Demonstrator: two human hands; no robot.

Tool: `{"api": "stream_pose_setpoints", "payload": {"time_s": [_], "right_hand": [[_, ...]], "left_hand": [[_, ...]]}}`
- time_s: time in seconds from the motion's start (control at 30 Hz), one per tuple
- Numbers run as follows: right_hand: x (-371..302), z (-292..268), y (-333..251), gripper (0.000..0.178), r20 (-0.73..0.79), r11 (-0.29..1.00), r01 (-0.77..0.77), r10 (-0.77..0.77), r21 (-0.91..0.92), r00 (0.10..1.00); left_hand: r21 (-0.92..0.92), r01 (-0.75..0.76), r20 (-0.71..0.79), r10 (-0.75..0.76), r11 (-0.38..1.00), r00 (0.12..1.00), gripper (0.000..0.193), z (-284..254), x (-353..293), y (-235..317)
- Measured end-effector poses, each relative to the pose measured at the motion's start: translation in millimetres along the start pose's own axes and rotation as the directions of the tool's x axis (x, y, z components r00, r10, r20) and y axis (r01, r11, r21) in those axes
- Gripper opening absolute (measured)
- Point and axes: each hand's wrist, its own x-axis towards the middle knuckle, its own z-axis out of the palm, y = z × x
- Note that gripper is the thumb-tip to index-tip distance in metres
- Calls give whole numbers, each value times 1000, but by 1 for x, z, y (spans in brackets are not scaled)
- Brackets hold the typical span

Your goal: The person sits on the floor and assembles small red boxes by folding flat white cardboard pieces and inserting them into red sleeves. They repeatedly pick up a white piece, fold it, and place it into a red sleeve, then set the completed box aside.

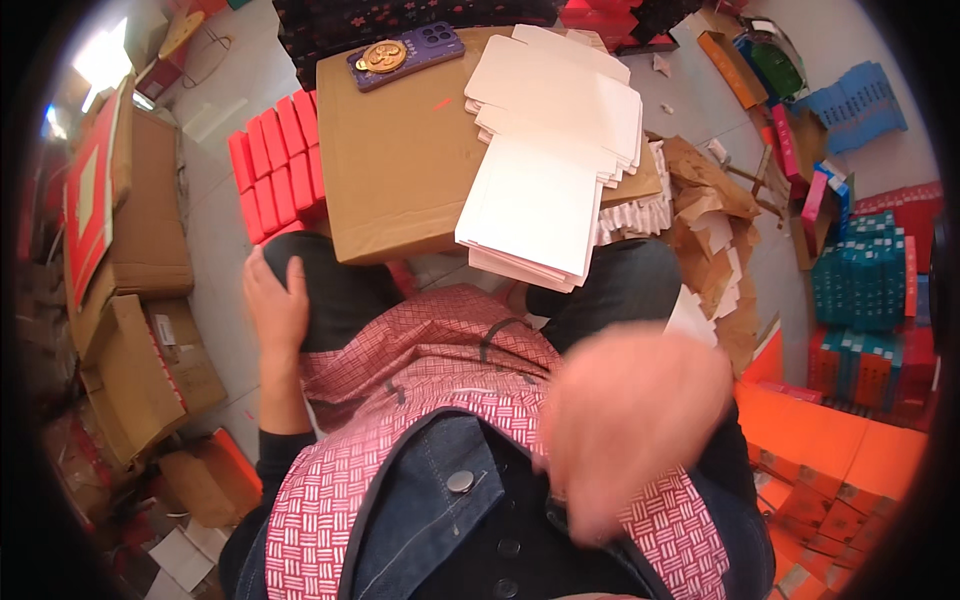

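Note:
My left hand (275, 300) rests against my left knee, thumb and fingers apart, holding nothing. Raised in front of my chest, my right hand (640, 410) is large and smeared by motion, and its fingers cannot be made out. Beyond my knees stands a brown cardboard box (390, 170). On its right half lies a fanned stack of flat white die-cut card blanks (545, 190), overhanging the near edge. A purple phone (420, 55) with a round gold ring holder lies at the box's far left. I wear a red-and-white patterned apron (430, 345).
Red small boxes (280, 160) stand in rows left of the box. Crumpled brown paper (710, 190) lies at its right. Opened cartons (140, 370) line the left side. Teal boxes (860, 270), blue packs (855, 105) and orange boxes (830, 440) are stacked at the right.

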Motion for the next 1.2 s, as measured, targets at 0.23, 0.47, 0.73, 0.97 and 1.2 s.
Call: {"api": "stream_pose_setpoints", "payload": {"time_s": [0.23,0.47,0.73,0.97,1.2], "right_hand": [[-85,-43,80,26,-417,-170,-413,-14,-895,909],[-99,-52,87,13,-382,-1,-385,-137,-923,914],[-83,-63,44,9,-490,394,-382,-221,-836,843],[-79,-7,43,17,-145,397,-21,-285,-918,948],[-136,-72,46,43,-520,583,180,490,792,699]], "left_hand": [[68,-218,43,216,974,976,52,-15,-14,63],[-433,-358,-3,396,827,918,30,-22,3,150],[-780,-432,134,795,453,591,40,-31,54,226],[-993,-60,31,706,103,708,13,-43,63,256],[-924,363,256,897,117,361,16,-60,3,266]]}}
